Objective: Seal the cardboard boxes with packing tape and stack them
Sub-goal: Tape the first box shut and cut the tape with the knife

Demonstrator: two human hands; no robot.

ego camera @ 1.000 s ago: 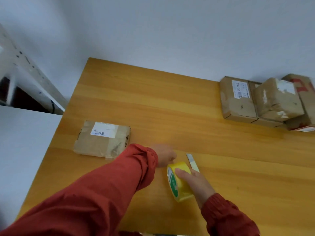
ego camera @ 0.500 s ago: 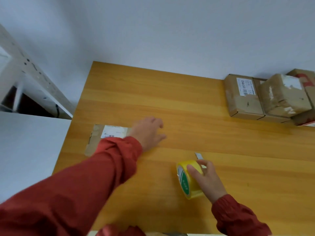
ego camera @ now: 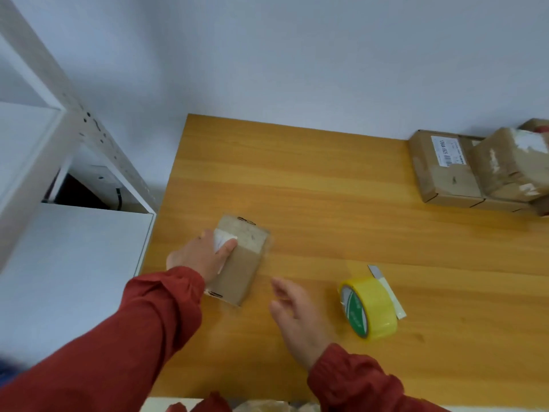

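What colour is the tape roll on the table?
The tape roll is yellow, its side printed green and white; seen in the head view.

Feed's showing me a wooden table (ego camera: 326, 179) pushed up against a plain white wall (ego camera: 297, 55). There's a white shelf unit (ego camera: 74, 263) just off its left edge, plus a small cutter (ego camera: 378, 273) lying flat on the tabletop.

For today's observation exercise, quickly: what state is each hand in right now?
Left hand: holding the small cardboard box, thumb across its top.
Right hand: open, holding nothing, apart from the yellow tape roll.
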